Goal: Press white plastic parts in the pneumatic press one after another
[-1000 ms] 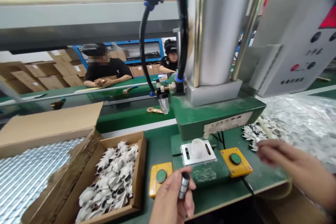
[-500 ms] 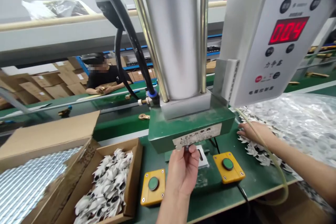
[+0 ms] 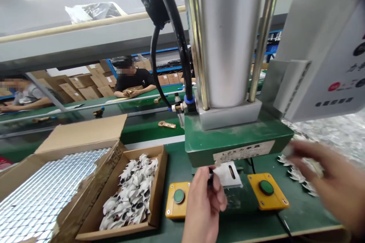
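Note:
My left hand point(image 3: 203, 205) is pinched shut on a small dark metal cylinder point(image 3: 210, 175), holding it just under the green head of the press point(image 3: 236, 138), over the white fixture plate point(image 3: 229, 174). My right hand point(image 3: 325, 178) is blurred by motion at the right, above the loose white parts point(image 3: 298, 174) on the green bench; something pale seems to be between its fingers, but I cannot make it out. Two yellow boxes with green push buttons sit either side of the fixture, the left button box point(image 3: 177, 198) and the right button box point(image 3: 267, 190).
A shallow cardboard box of white parts point(image 3: 134, 193) lies left of the press. A larger carton point(image 3: 82, 136) holding shiny silver pieces stands further left. A grey control panel point(image 3: 336, 83) is at the right. Two people sit beyond a green conveyor point(image 3: 85, 106).
My right hand has come back from the pile of white parts toward me. My left hand still holds the cylinder under the press head. The view has shifted left.

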Demonstrator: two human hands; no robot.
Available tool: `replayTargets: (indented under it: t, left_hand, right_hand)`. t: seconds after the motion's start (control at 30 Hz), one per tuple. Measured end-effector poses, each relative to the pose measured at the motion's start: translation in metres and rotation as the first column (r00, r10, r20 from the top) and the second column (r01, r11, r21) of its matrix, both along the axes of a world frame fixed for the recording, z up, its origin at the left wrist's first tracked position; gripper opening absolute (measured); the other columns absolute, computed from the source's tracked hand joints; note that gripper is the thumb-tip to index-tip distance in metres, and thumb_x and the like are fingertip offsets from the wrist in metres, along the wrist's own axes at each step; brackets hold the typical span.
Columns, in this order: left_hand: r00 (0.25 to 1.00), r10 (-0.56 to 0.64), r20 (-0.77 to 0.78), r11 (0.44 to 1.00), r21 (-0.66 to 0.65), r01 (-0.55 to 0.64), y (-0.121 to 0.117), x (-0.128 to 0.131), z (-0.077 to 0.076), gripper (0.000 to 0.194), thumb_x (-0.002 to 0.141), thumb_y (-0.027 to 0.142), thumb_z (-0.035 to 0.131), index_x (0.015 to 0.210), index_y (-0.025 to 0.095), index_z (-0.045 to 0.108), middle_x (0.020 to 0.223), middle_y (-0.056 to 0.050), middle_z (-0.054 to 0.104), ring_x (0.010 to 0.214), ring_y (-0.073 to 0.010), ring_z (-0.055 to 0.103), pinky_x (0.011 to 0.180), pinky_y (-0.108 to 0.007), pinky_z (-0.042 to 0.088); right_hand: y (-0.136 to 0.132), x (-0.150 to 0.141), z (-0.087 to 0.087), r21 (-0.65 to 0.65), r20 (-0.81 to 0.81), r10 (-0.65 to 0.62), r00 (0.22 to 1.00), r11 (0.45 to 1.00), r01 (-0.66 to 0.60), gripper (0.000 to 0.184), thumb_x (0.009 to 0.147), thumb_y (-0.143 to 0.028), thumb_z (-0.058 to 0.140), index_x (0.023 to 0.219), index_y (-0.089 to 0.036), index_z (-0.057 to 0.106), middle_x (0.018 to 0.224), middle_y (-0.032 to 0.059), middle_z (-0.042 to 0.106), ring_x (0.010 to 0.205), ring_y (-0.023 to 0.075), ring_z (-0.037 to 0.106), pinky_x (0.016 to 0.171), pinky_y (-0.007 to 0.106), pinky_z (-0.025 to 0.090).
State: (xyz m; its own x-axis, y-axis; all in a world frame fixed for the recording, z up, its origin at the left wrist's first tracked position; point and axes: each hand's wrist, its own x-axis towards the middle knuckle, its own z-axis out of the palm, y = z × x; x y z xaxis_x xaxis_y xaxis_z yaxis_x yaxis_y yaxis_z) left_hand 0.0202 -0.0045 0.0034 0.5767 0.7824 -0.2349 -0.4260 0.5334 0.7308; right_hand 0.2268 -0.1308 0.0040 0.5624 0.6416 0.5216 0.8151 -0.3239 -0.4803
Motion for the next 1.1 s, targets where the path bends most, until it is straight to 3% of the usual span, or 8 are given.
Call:
replayTargets:
  t: [0.07, 0.17, 0.27, 0.37, 0.6, 0.77, 0.87, 1.1]
  left_hand:
    - [0.997, -0.079, -0.013, 0.997, 0.018, 0.079, -0.002, -0.007, -0.005, 0.032, 0.088, 0.046, 0.043, 0.087, 0.017, 0.055, 0.048, 0.008, 0.033, 0.036, -0.0043, 0.028, 0.033, -0.017, 0.021]
    - [0.987, -0.156, -0.039, 0.985, 0.068, 0.158, -0.003, -0.016, -0.015, 0.042, 0.086, 0.055, 0.04, 0.085, 0.016, 0.056, 0.045, 0.008, 0.032, 0.031, -0.0038, 0.027, 0.031, -0.017, 0.02]
    - [0.982, -0.18, -0.061, 0.979, 0.091, 0.185, 0.001, -0.029, -0.026, 0.039, 0.083, 0.054, 0.048, 0.09, 0.017, 0.056, 0.049, 0.007, 0.038, 0.031, -0.0025, 0.029, 0.03, -0.016, 0.02]
    - [0.984, -0.165, -0.065, 0.982, 0.085, 0.17, 0.005, -0.041, -0.037, 0.036, 0.08, 0.052, 0.055, 0.095, 0.019, 0.055, 0.057, 0.007, 0.042, 0.031, -0.0002, 0.027, 0.029, -0.015, 0.018]
    - [0.991, -0.13, -0.039, 0.989, 0.069, 0.132, 0.009, -0.048, -0.045, 0.035, 0.08, 0.052, 0.055, 0.096, 0.021, 0.051, 0.055, 0.008, 0.042, 0.031, -0.0007, 0.025, 0.029, -0.016, 0.017]
    - [0.987, -0.121, -0.105, 0.99, 0.056, 0.127, 0.007, -0.049, -0.044, 0.036, 0.08, 0.054, 0.054, 0.093, 0.02, 0.053, 0.054, 0.008, 0.04, 0.033, -0.0008, 0.025, 0.03, -0.015, 0.015]
    - [0.985, -0.097, -0.144, 0.993, 0.055, 0.105, 0.007, -0.052, -0.045, 0.038, 0.08, 0.055, 0.053, 0.094, 0.02, 0.053, 0.053, 0.008, 0.038, 0.033, -0.001, 0.024, 0.031, -0.015, 0.015]
    - [0.957, -0.046, -0.287, 0.991, 0.11, 0.08, 0.007, -0.057, -0.046, 0.045, 0.078, 0.061, 0.049, 0.093, 0.02, 0.054, 0.049, 0.009, 0.033, 0.035, -0.0023, 0.02, 0.034, -0.017, 0.011]
  right_hand:
    - [0.023, -0.031, -0.01, -0.065, 0.063, 0.342, 0.937, 0.939, -0.338, 0.025, 0.088, -0.047, 0.047, 0.109, -0.037, 0.057, 0.103, 0.001, 0.064, 0.092, 0.0232, 0.06, 0.073, 0.034, 0.051]
    - [0.063, -0.06, -0.022, -0.15, 0.193, 0.556, 0.808, 0.831, -0.536, 0.025, 0.093, -0.034, 0.044, 0.115, -0.03, 0.054, 0.101, 0.0018, 0.065, 0.091, 0.0217, 0.06, 0.075, 0.035, 0.049]
    - [0.086, -0.068, -0.026, -0.173, 0.285, 0.565, 0.774, 0.825, -0.538, 0.022, 0.094, -0.033, 0.042, 0.106, -0.027, 0.06, 0.088, 0.0018, 0.067, 0.074, 0.0209, 0.063, 0.062, 0.035, 0.047]
    - [0.092, -0.067, -0.031, -0.164, 0.354, 0.56, 0.749, 0.826, -0.54, 0.033, 0.097, -0.032, 0.034, 0.09, -0.026, 0.066, 0.088, 0.0042, 0.069, 0.07, 0.0212, 0.064, 0.057, 0.036, 0.045]
    - [0.087, -0.066, -0.053, -0.05, 0.545, 0.472, 0.693, 0.844, -0.535, 0.028, 0.096, -0.019, 0.036, 0.1, -0.018, 0.064, 0.102, 0.0038, 0.068, 0.09, 0.0212, 0.062, 0.081, 0.038, 0.045]
    - [0.088, -0.078, -0.051, 0.03, 0.519, 0.398, 0.756, 0.876, -0.482, 0.025, 0.094, -0.016, 0.041, 0.094, -0.018, 0.066, 0.096, 0.0038, 0.07, 0.087, 0.0215, 0.062, 0.078, 0.039, 0.044]
    - [0.088, -0.084, -0.051, 0.041, 0.434, 0.401, 0.807, 0.886, -0.462, 0.02, 0.094, -0.018, 0.046, 0.105, -0.019, 0.062, 0.1, 0.003, 0.068, 0.091, 0.02, 0.06, 0.081, 0.038, 0.043]
    - [0.081, -0.085, -0.063, -0.084, 0.404, 0.349, 0.845, 0.934, -0.346, 0.032, 0.093, -0.022, 0.045, 0.126, -0.024, 0.048, 0.123, 0.0013, 0.057, 0.114, 0.0248, 0.048, 0.092, 0.043, 0.04]
